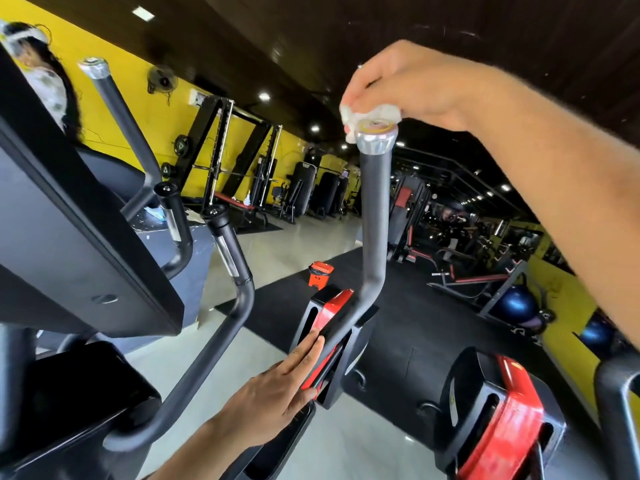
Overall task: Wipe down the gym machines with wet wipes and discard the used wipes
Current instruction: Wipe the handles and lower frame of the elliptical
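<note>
While my right hand [412,88] is pinching the wipe [356,117] over the handle [373,216] cap at twelve o'clock, I am judging the wipe limp, light and damp, best bunched under the fingertips so it grips the smooth metal. The wrist is bending down from above. My left hand [277,393] is lying flat, fingers straight, against the red panel [332,317] at six o'clock.
</note>
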The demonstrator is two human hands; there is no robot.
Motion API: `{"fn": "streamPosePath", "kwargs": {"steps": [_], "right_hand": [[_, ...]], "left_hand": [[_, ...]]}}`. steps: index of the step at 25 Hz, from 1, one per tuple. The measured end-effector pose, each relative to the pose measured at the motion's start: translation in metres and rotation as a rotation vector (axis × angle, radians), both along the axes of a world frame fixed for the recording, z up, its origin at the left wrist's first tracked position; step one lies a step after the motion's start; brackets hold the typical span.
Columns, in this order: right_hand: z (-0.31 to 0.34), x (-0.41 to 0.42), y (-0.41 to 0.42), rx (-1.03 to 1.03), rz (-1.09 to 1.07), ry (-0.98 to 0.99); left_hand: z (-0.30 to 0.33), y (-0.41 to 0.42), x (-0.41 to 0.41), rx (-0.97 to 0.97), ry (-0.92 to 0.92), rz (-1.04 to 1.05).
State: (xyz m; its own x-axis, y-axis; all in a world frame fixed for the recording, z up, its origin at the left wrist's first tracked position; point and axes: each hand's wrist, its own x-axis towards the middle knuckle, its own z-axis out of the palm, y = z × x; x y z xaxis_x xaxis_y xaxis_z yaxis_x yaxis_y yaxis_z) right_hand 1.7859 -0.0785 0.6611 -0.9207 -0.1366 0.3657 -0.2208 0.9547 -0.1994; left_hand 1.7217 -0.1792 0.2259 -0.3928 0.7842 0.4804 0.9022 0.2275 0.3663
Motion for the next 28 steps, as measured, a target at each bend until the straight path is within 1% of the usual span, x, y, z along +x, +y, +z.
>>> {"fn": "streamPosePath", "kwargs": {"steps": [2, 6, 10, 11, 13, 15, 17, 19, 22, 23, 24, 26, 28], "right_hand": [[-0.014, -0.007, 0.026, -0.337, 0.085, -0.032], [-0.073, -0.024, 0.05, -0.749, 0.284, -0.167], [-0.094, -0.029, 0.054, -0.911, 0.418, -0.158], [-0.097, -0.029, 0.053, -0.926, 0.434, -0.158], [-0.104, -0.028, 0.05, -0.874, 0.444, -0.112], [-0.111, -0.029, 0.049, -0.823, 0.392, -0.021], [-0.121, -0.036, 0.056, -0.819, 0.259, 0.036], [-0.144, -0.043, 0.078, -0.868, 0.17, 0.006], [-0.188, -0.056, 0.117, -0.863, 0.081, -0.078], [-0.202, -0.062, 0.129, -0.897, 0.049, -0.111], [-0.215, -0.065, 0.137, -0.96, 0.003, -0.123], [-0.24, -0.067, 0.143, -1.219, -0.079, -0.14], [-0.254, -0.063, 0.138, -1.429, -0.123, -0.101]], "left_hand": [[-0.001, 0.001, 0.001, -0.005, 0.007, 0.003], [0.0, -0.001, 0.001, -0.015, 0.017, 0.012], [0.002, -0.003, 0.005, -0.043, 0.035, 0.022], [0.002, -0.003, 0.005, -0.045, 0.034, 0.026], [0.002, -0.004, 0.005, -0.049, 0.027, 0.03], [0.004, -0.004, 0.007, -0.06, 0.018, 0.034], [0.003, -0.005, 0.006, -0.054, 0.02, 0.041], [0.003, -0.005, 0.006, -0.066, 0.016, 0.047], [0.001, -0.003, 0.005, -0.058, 0.009, 0.043], [0.001, -0.003, 0.005, -0.06, 0.0, 0.042], [0.0, -0.002, 0.004, -0.056, -0.006, 0.043], [-0.002, -0.002, 0.003, -0.051, -0.012, 0.049], [-0.005, 0.0, 0.0, -0.051, -0.016, 0.063]]}}
